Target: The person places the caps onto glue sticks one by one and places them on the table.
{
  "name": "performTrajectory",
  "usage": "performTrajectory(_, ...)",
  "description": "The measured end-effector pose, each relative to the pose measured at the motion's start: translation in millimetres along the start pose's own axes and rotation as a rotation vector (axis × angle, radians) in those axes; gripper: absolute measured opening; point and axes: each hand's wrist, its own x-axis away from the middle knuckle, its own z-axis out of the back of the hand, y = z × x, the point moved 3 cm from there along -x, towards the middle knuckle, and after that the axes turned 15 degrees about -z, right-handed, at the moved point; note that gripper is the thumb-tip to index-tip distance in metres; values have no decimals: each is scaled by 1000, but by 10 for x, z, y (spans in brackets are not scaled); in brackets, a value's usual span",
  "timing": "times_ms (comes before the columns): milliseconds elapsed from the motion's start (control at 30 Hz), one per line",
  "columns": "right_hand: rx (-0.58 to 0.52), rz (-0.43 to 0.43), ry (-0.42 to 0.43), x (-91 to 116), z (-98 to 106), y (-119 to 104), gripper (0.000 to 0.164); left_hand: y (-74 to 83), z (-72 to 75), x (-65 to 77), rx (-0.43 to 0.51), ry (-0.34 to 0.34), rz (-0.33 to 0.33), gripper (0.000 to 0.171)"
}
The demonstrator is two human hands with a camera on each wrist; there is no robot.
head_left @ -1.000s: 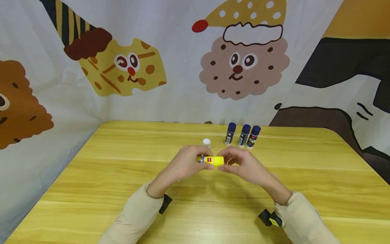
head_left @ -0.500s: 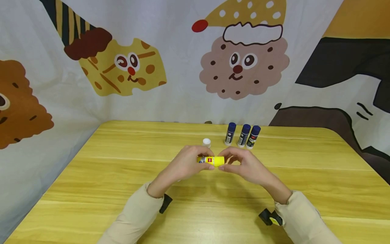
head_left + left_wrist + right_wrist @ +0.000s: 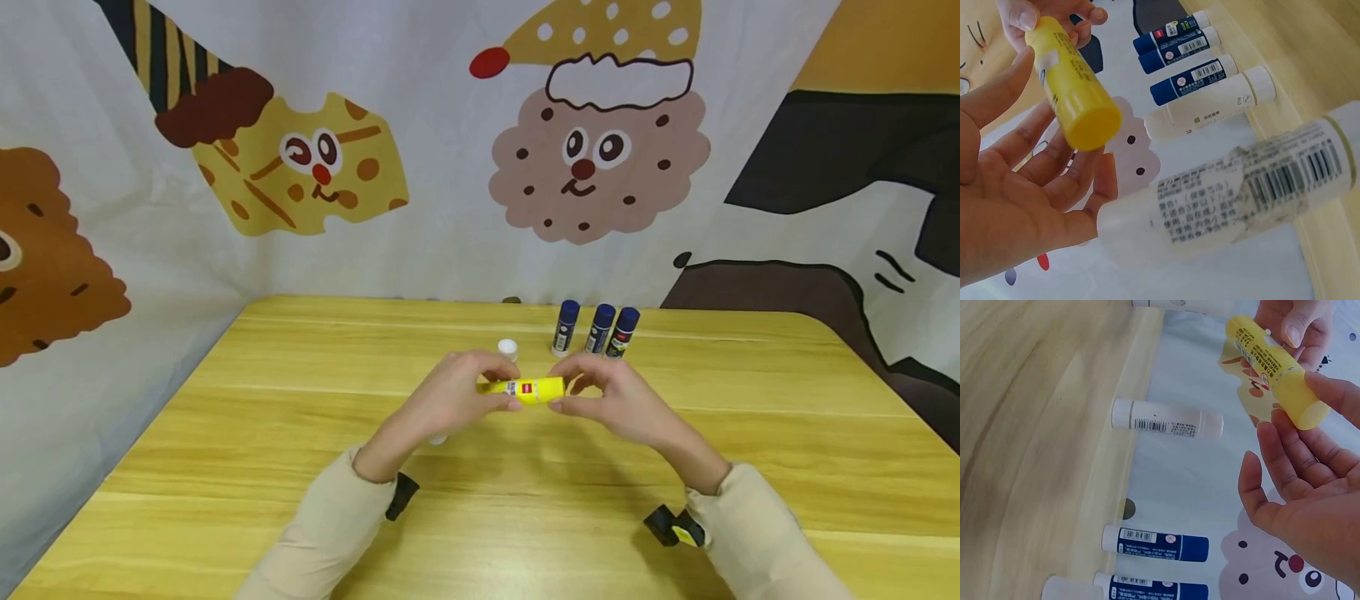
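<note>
A yellow glue stick [image 3: 536,390] lies level between both hands, above the table. My left hand [image 3: 462,392] grips its left part between thumb and fingers. At the other end, my right hand [image 3: 611,398] pinches the yellow cap; in the right wrist view the thumb and fingertips touch this cap [image 3: 1302,403]. Printed text runs along the barrel. Behind the left hand stands a white glue stick [image 3: 507,348], its lower part hidden. Another white glue stick [image 3: 1229,187] stands close by the left hand, mostly covered in the head view.
Three dark blue glue sticks with white bases stand at the back: the left one [image 3: 566,327], the middle one [image 3: 600,327] and the right one [image 3: 623,333]. The wooden table [image 3: 225,492] meets a cartoon-printed cloth [image 3: 450,258] behind it.
The yellow glue stick has shifted slightly right and up. My right hand has moved a little right with it, and my left hand slightly left and up along the barrel.
</note>
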Motion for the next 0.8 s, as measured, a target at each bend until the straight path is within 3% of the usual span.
performTrajectory(367, -3, -102, 16, 18, 96, 24, 20, -59, 148, 54, -33, 27, 59, 30)
performTrajectory(800, 51, -118, 34, 70, 232, 109, 20, -135, 338, 185, -40, 60, 47, 31)
